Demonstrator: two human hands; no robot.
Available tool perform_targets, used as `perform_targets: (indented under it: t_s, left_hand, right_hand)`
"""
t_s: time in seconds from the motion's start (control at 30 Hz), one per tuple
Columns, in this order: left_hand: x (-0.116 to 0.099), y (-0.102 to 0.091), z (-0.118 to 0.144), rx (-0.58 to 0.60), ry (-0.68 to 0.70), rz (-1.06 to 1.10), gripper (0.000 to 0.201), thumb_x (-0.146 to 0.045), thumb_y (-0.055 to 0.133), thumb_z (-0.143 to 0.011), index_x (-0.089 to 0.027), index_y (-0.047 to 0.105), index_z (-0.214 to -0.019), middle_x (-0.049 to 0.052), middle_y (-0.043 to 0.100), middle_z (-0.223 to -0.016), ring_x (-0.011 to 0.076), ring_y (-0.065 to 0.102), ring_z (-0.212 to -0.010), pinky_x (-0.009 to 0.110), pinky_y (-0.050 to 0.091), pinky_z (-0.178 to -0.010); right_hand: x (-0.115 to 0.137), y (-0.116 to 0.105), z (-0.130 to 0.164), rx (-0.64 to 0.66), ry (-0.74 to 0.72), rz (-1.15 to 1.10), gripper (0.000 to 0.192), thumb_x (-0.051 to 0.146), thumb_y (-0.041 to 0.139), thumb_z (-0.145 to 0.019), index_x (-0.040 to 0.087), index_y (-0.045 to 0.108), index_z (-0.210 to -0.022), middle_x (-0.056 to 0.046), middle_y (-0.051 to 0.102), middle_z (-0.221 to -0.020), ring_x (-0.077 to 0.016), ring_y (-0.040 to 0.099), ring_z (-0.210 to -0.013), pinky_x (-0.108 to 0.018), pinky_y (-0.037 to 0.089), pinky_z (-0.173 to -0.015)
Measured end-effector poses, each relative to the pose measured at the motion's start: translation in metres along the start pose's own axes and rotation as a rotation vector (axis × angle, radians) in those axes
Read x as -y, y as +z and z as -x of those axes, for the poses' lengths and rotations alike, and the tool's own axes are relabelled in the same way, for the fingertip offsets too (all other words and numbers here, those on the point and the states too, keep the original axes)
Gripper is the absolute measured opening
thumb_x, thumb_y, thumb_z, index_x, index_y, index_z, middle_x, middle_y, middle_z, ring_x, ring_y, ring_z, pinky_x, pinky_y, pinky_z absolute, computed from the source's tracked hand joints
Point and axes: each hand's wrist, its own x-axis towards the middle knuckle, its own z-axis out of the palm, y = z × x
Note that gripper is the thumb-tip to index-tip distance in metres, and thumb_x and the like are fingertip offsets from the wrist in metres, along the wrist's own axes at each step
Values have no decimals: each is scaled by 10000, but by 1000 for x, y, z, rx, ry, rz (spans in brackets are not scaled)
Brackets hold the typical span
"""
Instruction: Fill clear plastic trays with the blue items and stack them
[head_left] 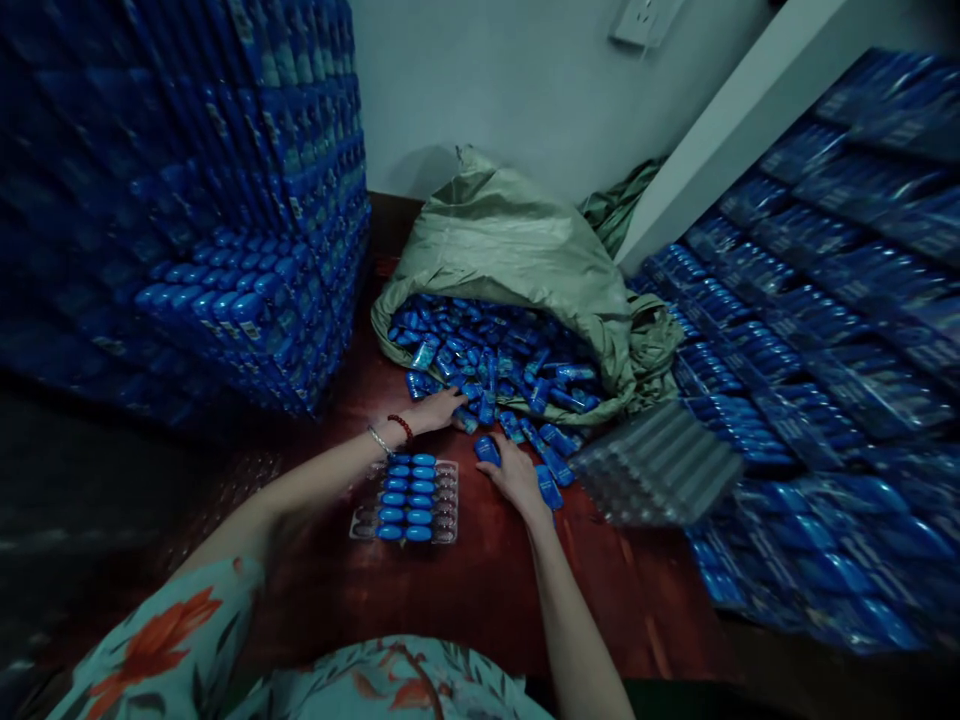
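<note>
A green woven sack (510,250) lies open on a red-brown table (480,590), spilling many small blue lighters (495,365). My left hand (439,410) reaches into the near edge of the pile, fingers on the loose lighters; whether it grips one is unclear. Just to the right, my right hand (514,475) rests on the table among scattered lighters and closes over a blue lighter (487,450). Between my forearms sits a clear plastic tray (448,500), its left columns filled with blue lighters.
Tall stacks of filled blue trays (247,200) rise on the left. More filled trays (817,340) lean in rows on the right. A stack of clear trays without lighters (660,465) lies right of my right hand. A white wall is behind.
</note>
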Motion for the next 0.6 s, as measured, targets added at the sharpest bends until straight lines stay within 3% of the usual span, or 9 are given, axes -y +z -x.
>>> perform_targets:
  t_s: [0.2, 0.4, 0.5, 0.6]
  left_hand:
    - [15, -8, 27, -53, 6, 43, 163, -207, 546, -840, -143, 562, -989, 104, 588, -1027, 216, 562, -961, 328, 452, -852]
    - [25, -47, 117, -308, -82, 247, 213, -244, 438, -906, -157, 489, -1094, 68, 594, -982, 169, 577, -886, 305, 468, -807]
    - [27, -54, 168, -433, -166, 202, 208, -307, 465, -899, -151, 558, -1000, 50, 552, -914, 157, 560, -820, 301, 475, -773]
    - [23, -47, 202, -473, -229, 176, 240, -265, 418, -914, -174, 580, -1066, 46, 512, -948, 136, 557, -815, 278, 482, -757]
  right_hand:
    - [3, 1, 7, -42, 18, 14, 420, 344, 552, -855, 182, 457, -1231, -105, 624, -1110, -231, 605, -1003, -296, 426, -788]
    - [12, -6, 17, -133, -140, 42, 263, 282, 493, -877, 216, 538, -1128, -75, 614, -1047, -196, 628, -828, -271, 430, -651]
    - [12, -2, 20, -189, -192, -167, 324, 273, 453, -890, 186, 511, -1197, -66, 632, -947, -175, 615, -749, -267, 444, -632]
    - [13, 8, 22, -229, -188, -505, 453, 329, 461, -889, 165, 423, -1309, -49, 643, -884, -144, 581, -628, -257, 465, -578]
